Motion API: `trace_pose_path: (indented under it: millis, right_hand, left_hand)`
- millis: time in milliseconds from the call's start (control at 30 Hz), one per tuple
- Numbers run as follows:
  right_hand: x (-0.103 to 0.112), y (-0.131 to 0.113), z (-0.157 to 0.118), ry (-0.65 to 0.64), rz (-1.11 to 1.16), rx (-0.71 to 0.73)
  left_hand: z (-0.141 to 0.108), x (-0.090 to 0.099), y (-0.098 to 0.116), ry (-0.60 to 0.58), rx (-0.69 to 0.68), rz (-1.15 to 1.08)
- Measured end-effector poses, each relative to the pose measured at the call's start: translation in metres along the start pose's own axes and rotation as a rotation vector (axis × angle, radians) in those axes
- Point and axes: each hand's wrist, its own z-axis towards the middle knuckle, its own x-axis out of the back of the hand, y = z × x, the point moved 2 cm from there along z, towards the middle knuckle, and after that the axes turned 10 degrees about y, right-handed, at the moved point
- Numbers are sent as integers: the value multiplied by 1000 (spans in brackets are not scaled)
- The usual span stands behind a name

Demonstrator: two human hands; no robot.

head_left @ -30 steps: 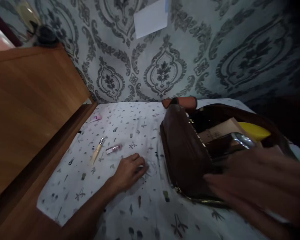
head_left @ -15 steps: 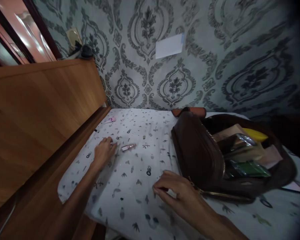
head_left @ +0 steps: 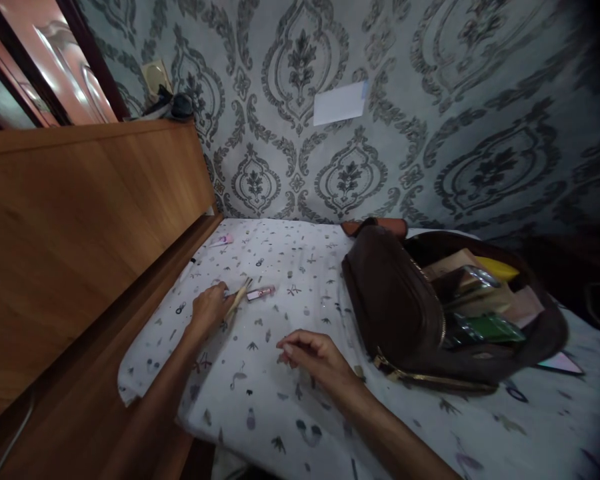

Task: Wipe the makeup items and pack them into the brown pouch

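My left hand (head_left: 210,311) is over the left part of the patterned white sheet (head_left: 265,373), its fingers closed on a thin beige stick-like item (head_left: 240,297) that slants up and to the right. Just right of that item lies a small pink and white tube (head_left: 261,293). Nearer the camera, my right hand (head_left: 320,357) hovers above the sheet with thumb and fingers pinched together. Whatever is between its fingertips is too small to make out. The open brown bag (head_left: 397,300) stands to its right, holding packets and a yellow item (head_left: 497,268).
A wooden board (head_left: 95,200) rises along the left side. Behind the bag, against the patterned wall, lies an orange-brown case (head_left: 393,227). A small pink item (head_left: 224,239) rests at the far left of the sheet, and a flat shiny item (head_left: 563,363) lies beyond the bag's right side.
The beige item now shows clearly in my left hand. My right hand has moved left, away from the bag. The view has shifted slightly.
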Motion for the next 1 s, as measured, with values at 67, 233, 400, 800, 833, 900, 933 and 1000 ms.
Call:
trace_pose_path:
  millis: [67, 233, 400, 800, 833, 900, 933, 1000]
  right_hand:
    - [0, 10, 2, -1, 49, -30]
    - [2, 28, 3, -41, 115, -61]
    - [1, 34, 1, -5, 204, -73]
    - [5, 35, -2, 42, 542, -100]
    - [5, 36, -3, 40, 586, -111]
    - [3, 38, -3, 15, 665, -140]
    - [1, 38, -4, -3, 697, -151]
    - [-1, 40, -4, -26, 742, -166]
  left_hand:
    - [-4, -3, 1, -14, -16, -3]
    - [-14, -6, 9, 9, -37, -11]
    - [-23, -1, 25, -69, -84, 68]
    - [-25, -6, 28, -25, 55, -399]
    - [-32, -5, 36, -9, 27, -516]
    - [-50, -5, 55, 9, -24, -675]
    - [-60, -6, 65, 12, -49, -686]
    - [-78, -7, 84, 2, -142, -629]
